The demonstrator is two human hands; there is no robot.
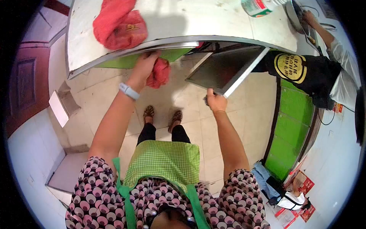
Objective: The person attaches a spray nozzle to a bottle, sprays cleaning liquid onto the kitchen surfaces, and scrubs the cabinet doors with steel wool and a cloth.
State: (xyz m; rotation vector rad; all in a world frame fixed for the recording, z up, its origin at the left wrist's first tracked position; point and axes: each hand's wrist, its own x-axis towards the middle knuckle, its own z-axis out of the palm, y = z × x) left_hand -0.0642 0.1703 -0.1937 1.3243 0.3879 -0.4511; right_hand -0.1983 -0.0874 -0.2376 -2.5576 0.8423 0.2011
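Observation:
A white-topped counter (198,19) stands before me with its cabinet doors swung out. My left hand (146,65) is closed on a red cloth (159,73), which hangs below the fingers. That hand is up against the green cabinet door (126,59); whether it also grips the door's edge I cannot tell. My right hand (216,102) is closed around the lower corner of a metal-framed cabinet door (225,70) with a dark inner panel. The cabinet's inside is mostly hidden below the countertop.
On the counter lie a red towel (120,28) and a plastic bottle (256,7). To the right, a co-worker in a black apron (305,70) holds a pan (295,17). Another person (291,200) is low at right, near a green cabinet (288,129). A cardboard box (65,103) is at left.

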